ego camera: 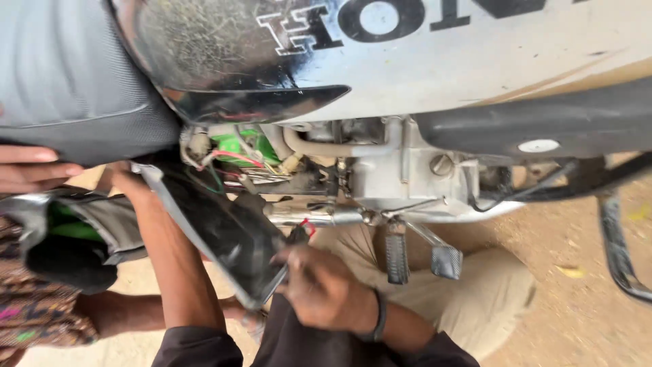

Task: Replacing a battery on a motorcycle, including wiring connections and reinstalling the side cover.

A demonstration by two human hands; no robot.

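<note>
Black side panel (227, 234) hangs tilted off the motorcycle frame (380, 170), wiring exposed just behind it; right hand (322, 285) pinches its lower corner, left hand (129, 183) reaches behind its upper edge, grip unclear.

I see a glossy painted fuel tank (421, 54) across the top of the frame, scuffed and dusty; at upper left, a matt grey seat (61, 75) with a fine grain; at centre, a shiny black plastic side panel (224, 231); dull bare-metal engine casing (401, 177); ribbed rubber foot pegs (397, 255); rough sandy ground (577, 299) at lower right.
</note>
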